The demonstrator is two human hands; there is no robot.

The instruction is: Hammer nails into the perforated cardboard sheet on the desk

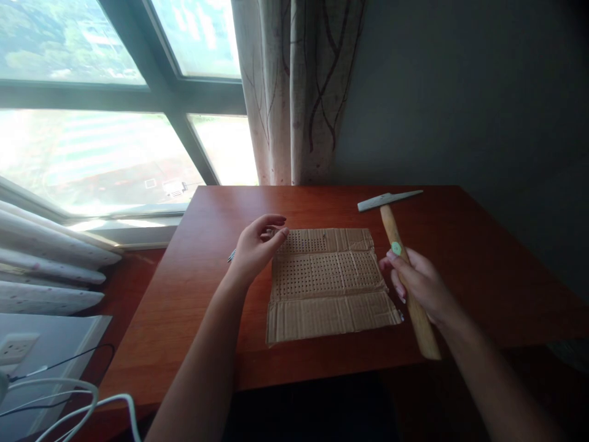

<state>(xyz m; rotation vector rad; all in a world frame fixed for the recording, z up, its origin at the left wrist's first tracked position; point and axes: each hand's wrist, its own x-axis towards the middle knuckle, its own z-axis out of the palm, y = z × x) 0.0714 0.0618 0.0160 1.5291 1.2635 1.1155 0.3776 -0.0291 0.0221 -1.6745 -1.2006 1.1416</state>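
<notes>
My right hand (421, 282) grips the wooden handle of a hammer (391, 230). The hammer is tilted, its narrow metal head pointing away from me above the far right part of the table. At the far left corner of a brown cardboard sheet (313, 316) is my left hand (258, 242). Its fingers are loosely curled, with a gap between thumb and forefinger; nothing held shows between them. Rows of small holes cover the far and middle parts of the cardboard. A few thin metal nails (231, 255) lie beside my left wrist, partly hidden by it.
The cardboard lies on a reddish-brown wooden table (184, 294). A window (115, 147) and a curtain (299, 92) stand behind and to the left. White cables (92, 399) and a wall socket (18, 348) are low at the left. A dark wall (460, 92) rises behind.
</notes>
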